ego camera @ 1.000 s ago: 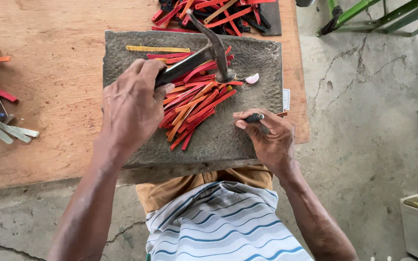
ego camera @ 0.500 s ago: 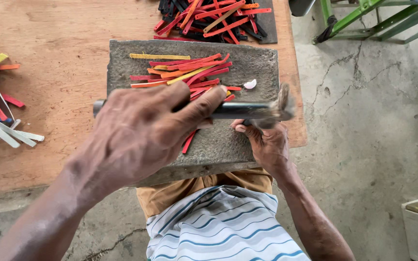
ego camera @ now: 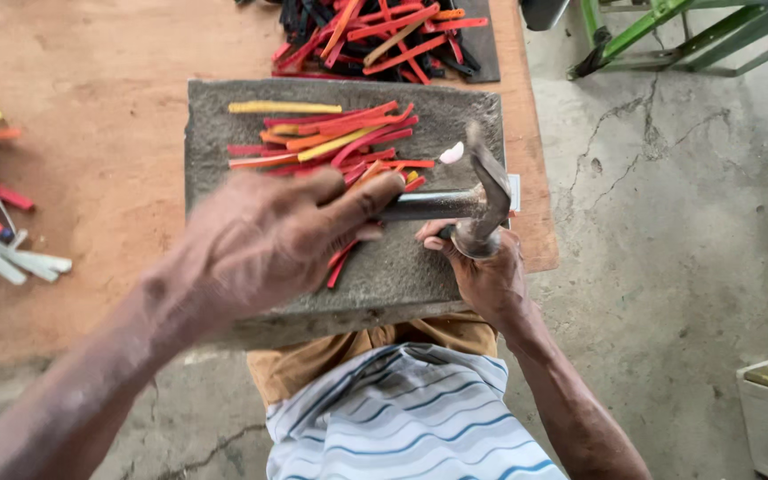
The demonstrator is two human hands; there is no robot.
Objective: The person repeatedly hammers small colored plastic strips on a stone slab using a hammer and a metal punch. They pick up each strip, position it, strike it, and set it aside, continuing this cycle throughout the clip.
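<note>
Nearest the camera, the person's striped shirt (ego camera: 411, 418) and tan shorts (ego camera: 348, 356) press up against the near edge of a grey stone slab (ego camera: 224, 116), which lies on a wooden board (ego camera: 91, 107). The left hand (ego camera: 268, 240) hovers over the slab's near half, fingers curled around the metal handle of a claw hammer (ego camera: 482, 200); the hammer head hangs just above the right hand (ego camera: 486, 271), close to the slab's right edge. The right hand rests at the slab's near right corner, fingers pinched together on something small and dark that is mostly hidden under the hammer head. Beyond the hands, a loose bundle of red, orange and yellow strips (ego camera: 331, 142) lies across the middle of the slab, leaving a bare band of stone along the far and left edges. A small white bit (ego camera: 452, 153) sits just beside the strips' right end. Past the slab's far edge, a heap of red and black strips (ego camera: 375, 36) fills a dark mat. Cracked concrete floor (ego camera: 668, 204) lies open to the right of the board.
</note>
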